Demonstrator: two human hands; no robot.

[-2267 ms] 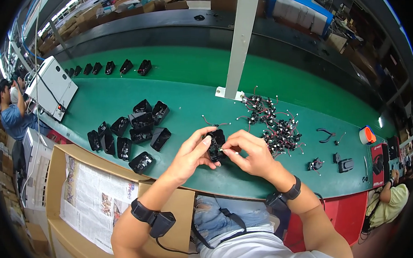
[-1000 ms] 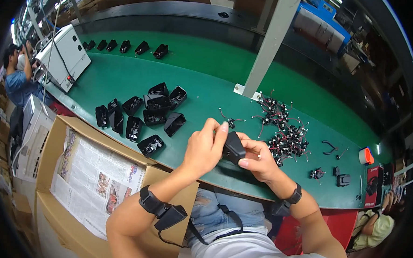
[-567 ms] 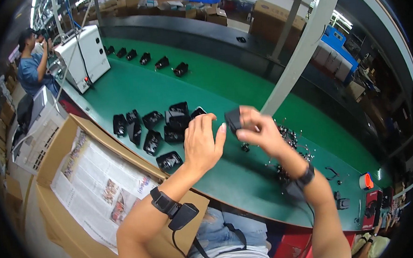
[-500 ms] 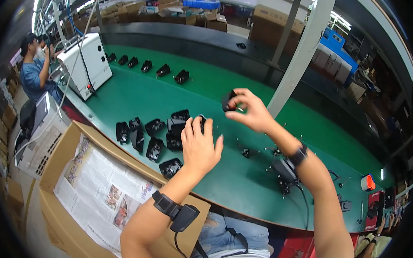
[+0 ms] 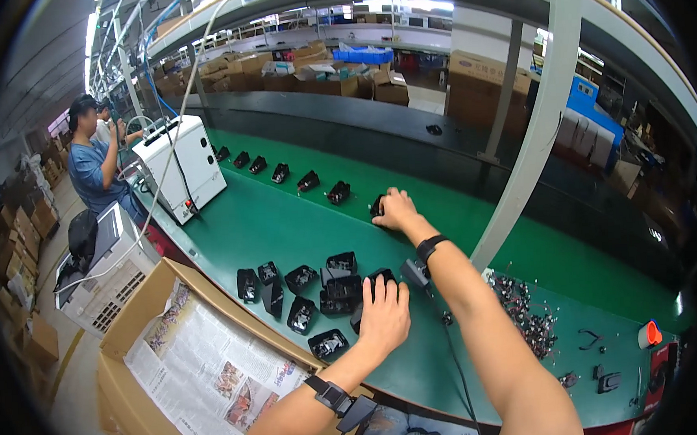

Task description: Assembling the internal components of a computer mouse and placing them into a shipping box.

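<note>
My right hand (image 5: 399, 209) reaches to the far side of the green bench and is closed on a black plastic housing (image 5: 377, 206), in line with a row of similar housings (image 5: 338, 192). Nearer to me, the fingers of my left hand (image 5: 385, 316) curl over another black housing (image 5: 380, 277), whose lower part they hide. Beside that hand lies a loose cluster of open black housings (image 5: 301, 314), several of them touching or stacked. Both wrists wear a black strap with a small device.
An open cardboard box (image 5: 210, 292) lined with newspaper stands at the near left. A white machine (image 5: 180, 171) sits at the bench's left end, with a person (image 5: 93, 160) beyond it. To the right are a heap of small wired parts (image 5: 527, 314), pliers (image 5: 591, 337) and a grey post (image 5: 530, 145).
My right hand has brought its housing down from the air to the end of the far row. My left hand stays near the cluster. The view has shifted, with the scene lower and further right.
</note>
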